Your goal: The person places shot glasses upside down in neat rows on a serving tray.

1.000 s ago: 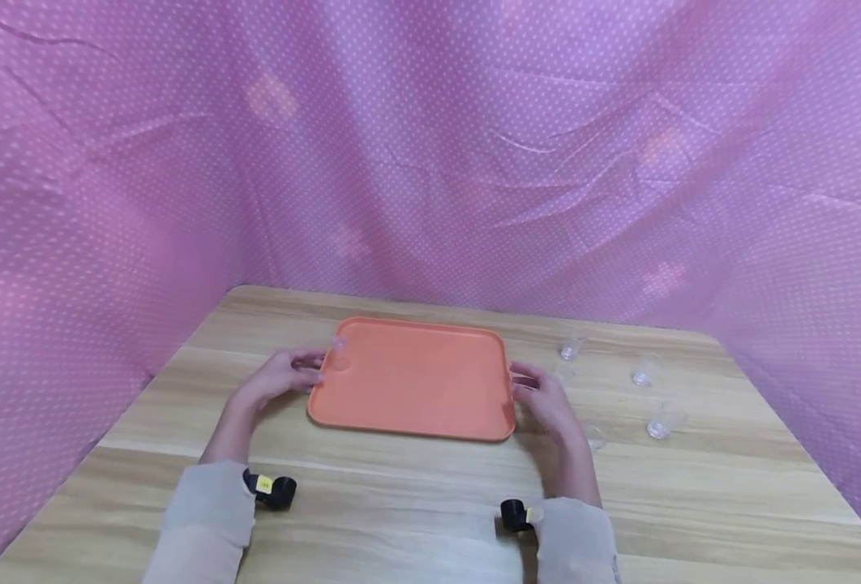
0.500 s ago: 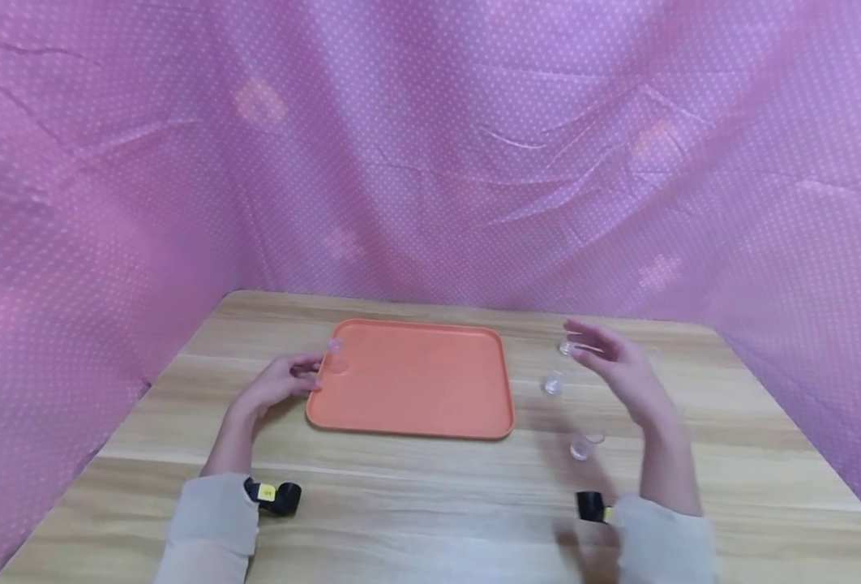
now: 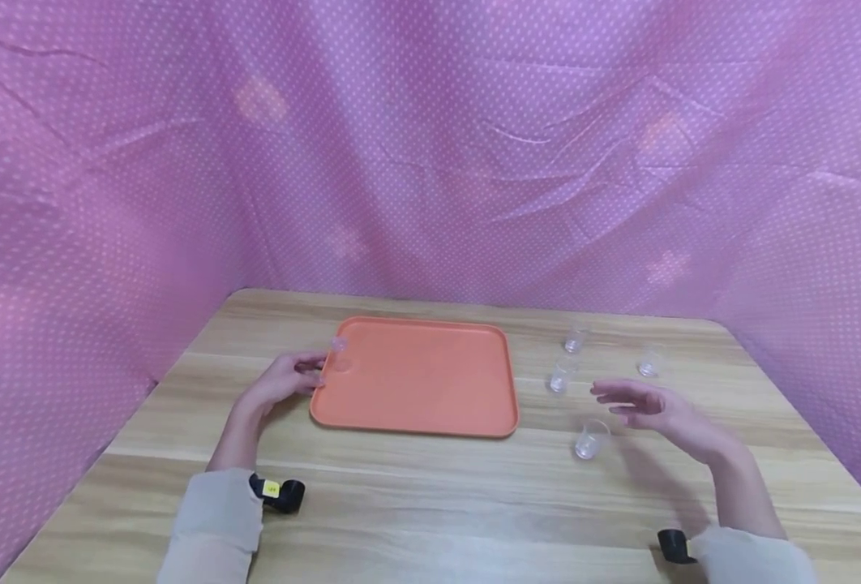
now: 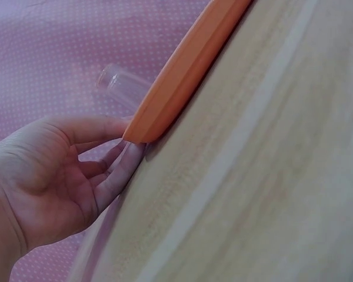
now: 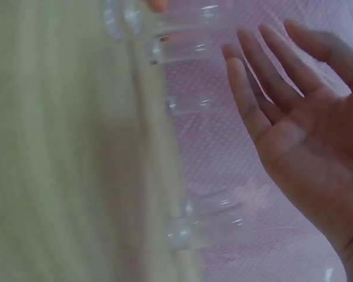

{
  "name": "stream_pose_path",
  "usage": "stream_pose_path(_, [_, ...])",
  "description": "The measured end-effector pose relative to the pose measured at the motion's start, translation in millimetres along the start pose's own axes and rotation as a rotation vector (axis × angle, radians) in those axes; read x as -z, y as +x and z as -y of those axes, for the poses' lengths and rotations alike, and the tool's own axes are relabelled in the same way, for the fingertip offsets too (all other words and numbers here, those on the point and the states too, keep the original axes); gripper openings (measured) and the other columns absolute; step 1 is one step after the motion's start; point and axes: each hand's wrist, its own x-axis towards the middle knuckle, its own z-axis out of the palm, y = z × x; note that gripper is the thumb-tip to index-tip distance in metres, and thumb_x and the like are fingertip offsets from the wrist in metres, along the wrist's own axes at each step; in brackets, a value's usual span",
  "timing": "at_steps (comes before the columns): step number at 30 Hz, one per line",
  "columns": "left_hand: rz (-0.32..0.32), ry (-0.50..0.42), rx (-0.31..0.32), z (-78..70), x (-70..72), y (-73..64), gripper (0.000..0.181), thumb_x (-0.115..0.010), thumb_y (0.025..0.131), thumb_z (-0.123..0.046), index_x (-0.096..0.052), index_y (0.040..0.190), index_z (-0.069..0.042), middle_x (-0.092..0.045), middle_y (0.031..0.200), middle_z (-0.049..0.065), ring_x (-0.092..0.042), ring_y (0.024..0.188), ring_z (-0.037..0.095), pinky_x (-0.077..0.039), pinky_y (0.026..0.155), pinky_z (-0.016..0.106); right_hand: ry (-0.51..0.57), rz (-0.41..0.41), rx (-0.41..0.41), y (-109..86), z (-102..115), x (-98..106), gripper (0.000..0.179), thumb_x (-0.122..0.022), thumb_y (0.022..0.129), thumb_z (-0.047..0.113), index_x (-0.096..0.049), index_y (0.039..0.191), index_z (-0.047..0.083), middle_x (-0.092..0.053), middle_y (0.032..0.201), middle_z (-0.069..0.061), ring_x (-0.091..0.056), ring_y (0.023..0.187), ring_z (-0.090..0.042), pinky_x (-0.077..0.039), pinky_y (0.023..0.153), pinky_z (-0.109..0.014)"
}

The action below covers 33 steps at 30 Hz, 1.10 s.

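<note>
An orange rectangular tray (image 3: 423,377) lies on the wooden table. My left hand (image 3: 284,380) is at its left edge; in the left wrist view the thumb and fingers (image 4: 115,179) pinch the tray rim. A small clear cup (image 4: 126,87) stands on the tray close to that hand. To the right of the tray, my right hand (image 3: 653,410) hovers over the table with its fingers spread and nothing in them. Clear cups are around it: one (image 3: 593,440) in front to its left, another (image 3: 559,379) beyond its fingertips.
Farther back stand two more clear cups, one near the back edge (image 3: 572,341) and one to the right (image 3: 649,363). In the right wrist view, a cup (image 5: 212,230) shows below the right hand. A pink dotted curtain (image 3: 430,162) encloses the table (image 3: 401,511).
My right hand has left the tray's right edge, passed over the cups and moved right, then back toward me. The left hand and tray have stayed in place.
</note>
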Motion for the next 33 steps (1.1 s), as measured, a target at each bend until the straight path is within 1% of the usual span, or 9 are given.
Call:
stream_pose_path(4, [0.0,-0.005,0.0,-1.0,-0.6,0.2,0.055,-0.058,0.081,0.007,-0.036,0.131,0.016,-0.046,0.123,0.034,-0.061,0.089,0.022,-0.054,0.075,0.032,0.039,0.104,-0.031,-3.5,-16,-1,0.048,-0.05,0.091,0.001,-0.038,0.137,0.0,-0.037,0.134,-0.029,-0.046,0.119,-0.022,-0.044,0.092,-0.028])
stream_pose_path(7, [0.006,-0.006,-0.007,-2.0,-1.6,0.5,0.055,-0.058,0.081,0.006,-0.036,0.13,0.017,-0.047,0.121,0.034,-0.062,0.087,0.021,-0.054,0.076,0.032,0.082,0.175,-0.001,-6.0,-24,0,0.05,-0.048,0.09,-0.003,-0.033,0.138,-0.004,-0.034,0.134,-0.033,-0.045,0.119,-0.023,-0.045,0.092,-0.03])
stream_pose_path(11, [0.007,-0.005,-0.004,-4.2,-2.7,-0.3,0.055,-0.059,0.081,0.005,-0.036,0.13,0.016,-0.047,0.12,0.034,-0.062,0.085,0.02,-0.054,0.075,0.032,0.088,0.216,0.027,-7.4,-28,-1,0.051,-0.049,0.089,-0.005,-0.032,0.138,-0.006,-0.036,0.134,-0.032,-0.046,0.117,-0.023,-0.046,0.092,-0.031])
stream_pose_path(15, [-0.003,-0.009,0.005,-6.1,-3.1,-3.4,0.055,-0.059,0.081,0.006,-0.036,0.13,0.017,-0.046,0.122,0.035,-0.062,0.084,0.019,-0.055,0.074,0.031,0.036,0.207,-0.002,-5.5,-32,-3,0.051,-0.054,0.088,-0.002,-0.037,0.137,-0.003,-0.044,0.132,-0.025,-0.048,0.116,-0.018,-0.043,0.093,-0.027])
stream_pose_path(20, [-0.008,-0.007,-0.001,-5.5,-3.2,-4.5,0.054,-0.058,0.082,0.006,-0.035,0.13,0.018,-0.045,0.123,0.036,-0.061,0.083,0.018,-0.054,0.075,0.03,-0.041,0.16,-0.02,-4.1,-36,-8,0.049,-0.059,0.086,0.001,-0.043,0.132,-0.002,-0.049,0.127,-0.022,-0.049,0.113,-0.013,-0.044,0.09,-0.024])
stream_pose_path(23, [-0.012,0.006,-0.007,-4.2,-2.9,-2.9,0.054,-0.058,0.082,0.006,-0.035,0.13,0.017,-0.044,0.123,0.035,-0.06,0.084,0.019,-0.054,0.075,0.03,-0.047,0.144,-0.026,-3.7,-38,-12,0.049,-0.06,0.085,0.003,-0.045,0.132,-0.002,-0.049,0.127,-0.021,-0.049,0.112,-0.012,-0.044,0.09,-0.024])
stream_pose_path(26, [-0.014,0.022,-0.014,-3.1,-2.8,-0.8,0.054,-0.057,0.082,0.006,-0.035,0.13,0.017,-0.044,0.124,0.035,-0.06,0.087,0.021,-0.054,0.075,0.031,-0.019,0.143,-0.021,-3.3,-41,-15,0.05,-0.059,0.085,0.002,-0.044,0.131,-0.004,-0.048,0.127,-0.023,-0.05,0.111,-0.013,-0.045,0.089,-0.025])
stream_pose_path(30, [-0.013,0.035,-0.023,-1.4,-2.1,2.3,0.054,-0.057,0.081,0.006,-0.035,0.13,0.017,-0.044,0.124,0.035,-0.06,0.09,0.024,-0.054,0.076,0.031,-0.01,0.142,0.005,-2.0,-47,-19,0.049,-0.06,0.084,0.002,-0.045,0.13,-0.005,-0.05,0.125,-0.023,-0.053,0.108,-0.016,-0.048,0.086,-0.028])
stream_pose_path(33, [-0.016,0.039,-0.024,-0.3,-1.3,3.8,0.054,-0.057,0.081,0.006,-0.036,0.13,0.017,-0.044,0.124,0.034,-0.059,0.09,0.024,-0.054,0.076,0.031,-0.034,0.138,0.037,-0.3,-49,-23,0.048,-0.062,0.083,0.002,-0.048,0.129,-0.003,-0.054,0.122,-0.019,-0.055,0.104,-0.019,-0.049,0.083,-0.029])
